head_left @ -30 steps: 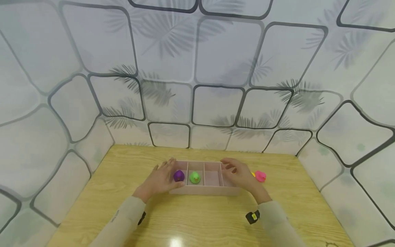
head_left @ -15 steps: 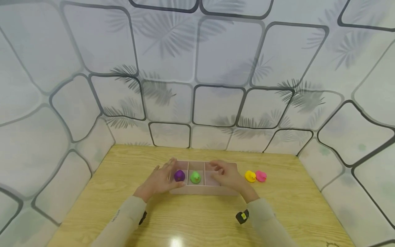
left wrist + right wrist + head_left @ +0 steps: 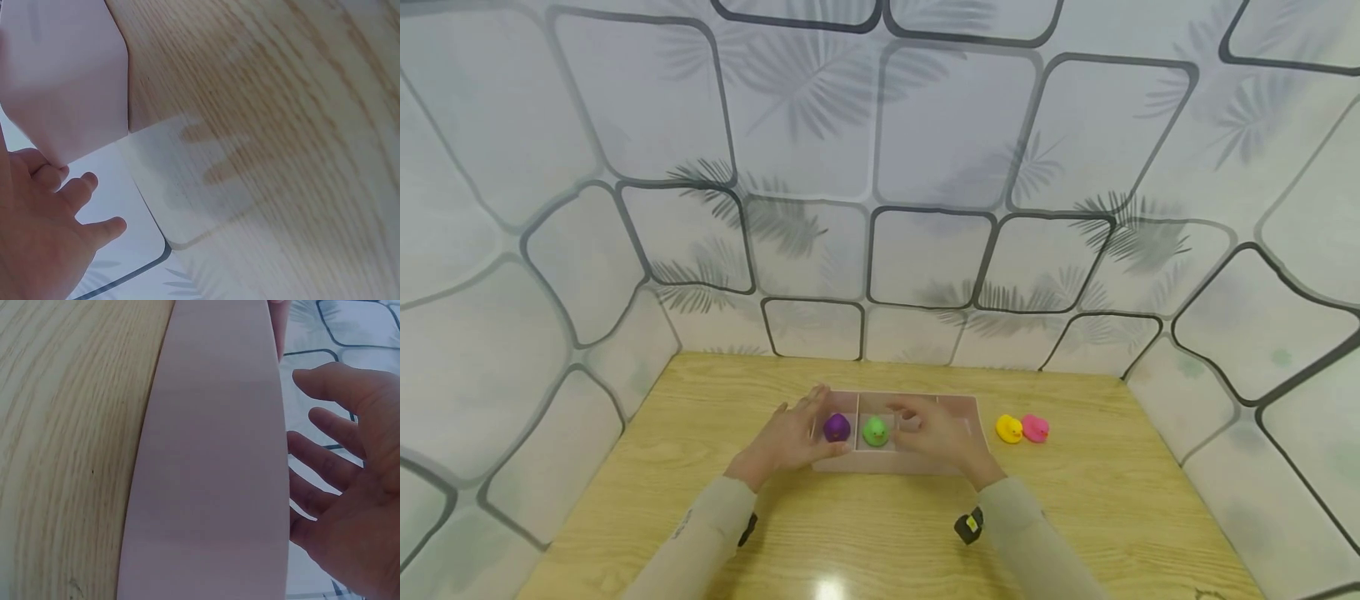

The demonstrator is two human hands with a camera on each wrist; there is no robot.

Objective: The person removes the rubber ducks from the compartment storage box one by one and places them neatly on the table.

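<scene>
A long pale pink box (image 3: 895,462) with several compartments stands on the table. A purple rubber duck (image 3: 837,427) sits in its leftmost compartment, with a green rubber duck (image 3: 875,431) in the one beside it. My left hand (image 3: 786,440) rests spread at the box's left end, thumb along the front rim; in the left wrist view, a fingertip touches the box's edge. Over the compartment right of the green duck hovers my right hand (image 3: 936,433), thumb and fingers apart, nothing between them. The right wrist view has these fingers (image 3: 328,459) beyond the box's long side wall.
Right of the box, a yellow rubber duck (image 3: 1009,429) and a pink rubber duck (image 3: 1035,428) sit side by side on the wooden table (image 3: 865,533). Patterned cloth walls (image 3: 805,250) enclose the table's back and sides.
My right hand has moved left along the box, from its right end to beside the green duck, uncovering the yellow duck and the rightmost compartment. My left hand has stayed in place.
</scene>
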